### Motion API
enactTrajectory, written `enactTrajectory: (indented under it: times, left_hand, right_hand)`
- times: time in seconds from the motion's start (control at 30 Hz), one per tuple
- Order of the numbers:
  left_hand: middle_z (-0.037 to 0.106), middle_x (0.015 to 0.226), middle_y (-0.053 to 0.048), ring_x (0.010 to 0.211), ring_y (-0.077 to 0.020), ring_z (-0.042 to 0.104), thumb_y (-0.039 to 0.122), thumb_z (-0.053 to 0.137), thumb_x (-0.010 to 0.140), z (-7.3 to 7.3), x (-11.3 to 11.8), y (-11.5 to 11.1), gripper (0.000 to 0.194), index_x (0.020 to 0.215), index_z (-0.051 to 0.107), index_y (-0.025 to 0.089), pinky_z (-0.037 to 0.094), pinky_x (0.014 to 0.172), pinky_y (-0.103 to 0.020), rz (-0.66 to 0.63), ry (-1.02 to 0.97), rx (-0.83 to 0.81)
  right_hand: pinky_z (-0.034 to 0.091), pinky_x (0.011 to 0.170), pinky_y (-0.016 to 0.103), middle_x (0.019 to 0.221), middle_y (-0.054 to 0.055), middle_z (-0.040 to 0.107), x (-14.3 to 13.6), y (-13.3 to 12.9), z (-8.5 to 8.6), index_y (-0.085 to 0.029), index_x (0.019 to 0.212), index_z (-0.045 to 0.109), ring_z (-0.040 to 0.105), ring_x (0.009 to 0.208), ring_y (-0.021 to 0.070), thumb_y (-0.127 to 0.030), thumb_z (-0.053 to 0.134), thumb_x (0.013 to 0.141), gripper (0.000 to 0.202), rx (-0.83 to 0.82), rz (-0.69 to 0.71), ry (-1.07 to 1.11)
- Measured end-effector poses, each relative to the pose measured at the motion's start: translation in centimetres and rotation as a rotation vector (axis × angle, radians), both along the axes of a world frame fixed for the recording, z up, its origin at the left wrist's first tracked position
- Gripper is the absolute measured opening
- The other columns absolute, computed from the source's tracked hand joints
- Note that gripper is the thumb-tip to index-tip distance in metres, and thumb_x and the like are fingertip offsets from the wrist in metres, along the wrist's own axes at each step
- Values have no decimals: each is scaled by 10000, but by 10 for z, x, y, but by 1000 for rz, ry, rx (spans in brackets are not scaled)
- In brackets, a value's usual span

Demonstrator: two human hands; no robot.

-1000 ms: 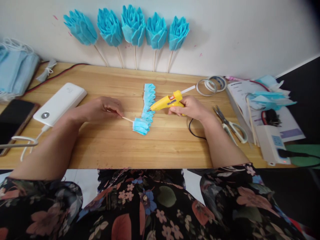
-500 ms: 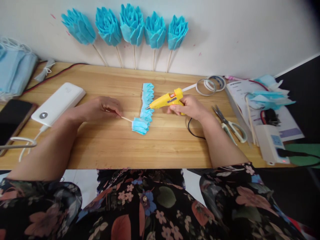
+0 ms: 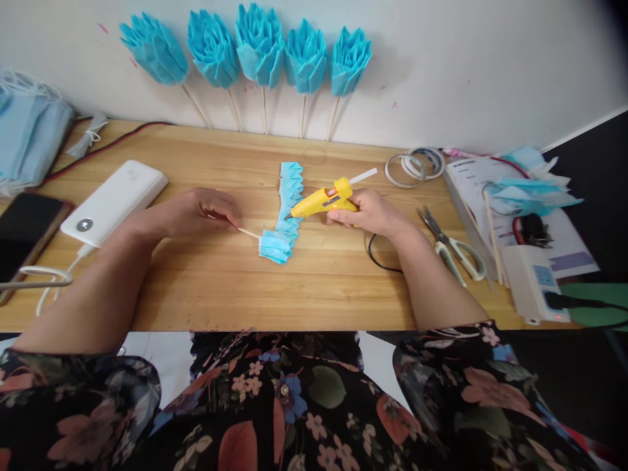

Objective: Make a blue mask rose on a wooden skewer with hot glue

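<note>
My left hand (image 3: 209, 210) pinches a thin wooden stick (image 3: 250, 232). The stick's far end runs into a rolled bundle (image 3: 275, 247) of blue folded material, which joins a zigzag-edged blue strip (image 3: 291, 186) lying on the table. In my right hand (image 3: 367, 210) is a yellow hot glue gun (image 3: 321, 199), my fingers wrapped round its handle. Its nozzle points left and down at the strip, just above the bundle; whether the tip touches the strip I cannot tell. A white glue stick (image 3: 363, 175) pokes out of the gun's back.
Several blue flowers (image 3: 260, 49) on sticks lean against the wall. To the left are a white power bank (image 3: 115, 203), a phone (image 3: 32, 229) and stacked face masks (image 3: 32, 137). To the right lie tape rolls (image 3: 415, 163), scissors (image 3: 451, 245), papers (image 3: 564, 242) and a power strip (image 3: 534, 281).
The glue gun has tilted slightly, and its nozzle has shifted a little down along the strip. My left hand and the bundle have stayed in place.
</note>
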State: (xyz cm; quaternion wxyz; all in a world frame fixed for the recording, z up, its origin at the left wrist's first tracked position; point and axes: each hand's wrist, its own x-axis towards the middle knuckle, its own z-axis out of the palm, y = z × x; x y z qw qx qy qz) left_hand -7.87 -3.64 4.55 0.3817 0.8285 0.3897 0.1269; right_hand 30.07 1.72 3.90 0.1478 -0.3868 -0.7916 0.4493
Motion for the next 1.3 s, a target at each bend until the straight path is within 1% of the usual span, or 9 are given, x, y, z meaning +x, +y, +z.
enactTrajectory:
  times: [0.1, 0.23, 0.37, 0.5, 0.67, 0.87, 1.1, 1.23, 1.3]
  left_hand:
    - [762, 994, -85, 890, -171, 686, 472, 623, 992, 1, 1, 0, 346, 925, 781, 172, 533, 788, -295, -1, 4, -5]
    - [767, 986, -88, 878, -155, 688, 486, 613, 1000, -1, 1, 1, 367, 932, 791, 173, 529, 781, -266, -5, -23, 18]
    - [764, 967, -84, 861, -140, 688, 453, 621, 1002, -3, 0, 1, 338, 926, 789, 169, 523, 763, -237, -9, -31, 23]
    - [771, 976, -91, 863, -141, 692, 471, 630, 1005, -2, 0, 2, 352, 937, 794, 167, 526, 761, -232, -15, -22, 12]
    - [774, 997, -104, 867, -143, 700, 487, 617, 1015, 1, 0, 2, 384, 944, 797, 155, 528, 765, -234, -18, -10, 17]
    - [767, 972, -96, 858, -142, 692, 493, 620, 1010, -1, 1, 0, 388, 926, 789, 153, 521, 750, -232, -6, -29, 21]
    - [770, 971, -97, 855, -146, 688, 523, 616, 1010, -4, 0, 0, 413, 928, 796, 160, 521, 754, -243, 0, -39, 30]
    - [770, 977, -98, 866, -147, 689, 526, 623, 1009, -7, -1, 1, 412, 931, 796, 160, 523, 758, -239, 5, -51, 25]
    - [765, 966, -96, 863, -146, 692, 514, 623, 1009, -8, -1, 1, 403, 931, 799, 160, 526, 756, -236, 3, -61, 26]
  right_hand:
    - [384, 552, 279, 621, -4, 614, 3, 1, 0, -173, 843, 737, 483, 549, 108, -561, 708, 881, 392, -46, -16, 46]
    - [399, 550, 270, 590, -4, 601, 6, 2, -3, -183, 802, 729, 482, 548, 110, -604, 708, 883, 429, -59, -24, 109]
    - [366, 534, 267, 615, -12, 616, 2, 0, -3, -180, 846, 748, 482, 543, 106, -598, 731, 845, 419, -19, 3, 40]
    - [371, 563, 271, 596, -17, 594, -2, -1, -1, -171, 864, 757, 517, 578, 118, -583, 710, 851, 414, 41, 1, -10]
    - [378, 549, 275, 648, 5, 648, 0, 0, 0, -168, 865, 747, 512, 555, 111, -556, 717, 850, 390, 8, -31, -17]
    - [421, 545, 274, 756, 47, 736, 2, -1, -1, -191, 814, 715, 518, 567, 111, -560, 728, 850, 370, -67, -36, 108]
    - [363, 510, 268, 627, -9, 641, 2, 0, 1, -175, 857, 748, 474, 518, 95, -537, 734, 845, 363, -34, -16, 15]
    - [386, 515, 272, 705, 25, 703, 6, 2, 0, -186, 810, 735, 506, 545, 105, -556, 746, 844, 372, -46, -35, 78]
    - [399, 524, 272, 743, 38, 728, 8, 2, -1, -190, 790, 731, 517, 555, 107, -574, 740, 853, 389, -58, -13, 123]
